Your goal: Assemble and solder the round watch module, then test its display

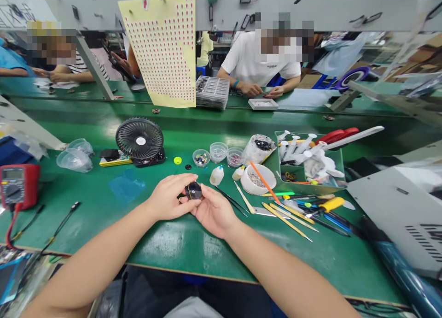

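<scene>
Between both hands, over the green bench, is a small round black part [194, 191] with a shiny face; its exact kind I cannot make out. My left hand [171, 196] grips it from the left, fingers over its far side and thumb beneath. My right hand [214, 210] has its fingers closed on the right edge. Just beyond the hands lie a small black disc [188, 167] and a yellow-green disc [177, 160]. A small white bottle [217, 175] and black tweezers [232, 201] are close by on the right.
A black fan [139, 140] stands at the back left, a red multimeter [19, 186] at far left. To the right are a green tool bin [311, 186], a white bowl [258, 182] and several hand tools. A co-worker in white [257, 55] sits across the bench.
</scene>
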`<state>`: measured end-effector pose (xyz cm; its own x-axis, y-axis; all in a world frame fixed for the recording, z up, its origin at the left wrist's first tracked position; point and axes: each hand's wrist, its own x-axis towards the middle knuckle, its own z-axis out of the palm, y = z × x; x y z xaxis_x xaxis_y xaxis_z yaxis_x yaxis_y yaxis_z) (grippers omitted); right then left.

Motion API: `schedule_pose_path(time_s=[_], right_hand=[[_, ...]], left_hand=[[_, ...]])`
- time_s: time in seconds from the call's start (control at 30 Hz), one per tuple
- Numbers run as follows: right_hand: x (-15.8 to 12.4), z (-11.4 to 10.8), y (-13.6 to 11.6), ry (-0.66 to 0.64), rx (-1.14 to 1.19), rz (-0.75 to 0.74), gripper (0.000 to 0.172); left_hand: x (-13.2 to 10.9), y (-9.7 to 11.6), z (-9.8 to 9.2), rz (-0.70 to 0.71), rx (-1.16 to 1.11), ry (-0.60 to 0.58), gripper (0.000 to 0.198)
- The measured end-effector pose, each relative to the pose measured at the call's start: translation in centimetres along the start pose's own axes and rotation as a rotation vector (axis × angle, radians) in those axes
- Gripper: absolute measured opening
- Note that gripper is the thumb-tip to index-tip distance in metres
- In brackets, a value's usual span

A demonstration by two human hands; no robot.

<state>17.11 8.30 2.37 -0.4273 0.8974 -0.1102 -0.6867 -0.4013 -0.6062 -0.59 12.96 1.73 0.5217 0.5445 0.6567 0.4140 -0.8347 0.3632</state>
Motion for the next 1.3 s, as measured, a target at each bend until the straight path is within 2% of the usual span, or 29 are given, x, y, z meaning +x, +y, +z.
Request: schedule_pose_path(time_s=[0.47, 0.73, 0.93, 1.0, 1.13, 1.2, 1.3], right_hand=[[-0.05, 0.12, 0.11, 0.001, 0.004, -0.017, 0.03], [0.11, -0.05, 0.06, 0.045, -0.012, -0.012, 0.032], [0.24, 0.08, 0.14, 0.092, -0.024, -0.043, 0.037], [0.3, -0.02, 0.15, 0.093, -0.049, -0.042, 0.038], [0.19, -0.23, 0.09, 0.08, -0.137, -0.048, 0.05], [0.02, -0.34, 0.11, 0.064, -0.188, -0.047, 0.053], [-0.22, -0.52, 0.3, 0.04, -0.252, -0.068, 0.05]], left_hand=[[0.2, 0.08, -0.23, 0.037, 0.01, -0.013, 0.052], [-0.12, -0.08, 0.13, 0.003, -0.013, -0.02, 0.053], [-0.03, 0.22, 0.32, -0.055, -0.019, 0.069, 0.053], [0.15, 0.41, 0.29, -0.152, -0.159, 0.07, 0.047], [0.45, 0.63, 0.29, -0.532, -0.618, 0.159, 0.047], [0.52, 0.49, 0.27, -0.607, -0.758, 0.168, 0.05], [0.54, 0.04, 0.06, -0.71, -1.015, 0.115, 0.057]])
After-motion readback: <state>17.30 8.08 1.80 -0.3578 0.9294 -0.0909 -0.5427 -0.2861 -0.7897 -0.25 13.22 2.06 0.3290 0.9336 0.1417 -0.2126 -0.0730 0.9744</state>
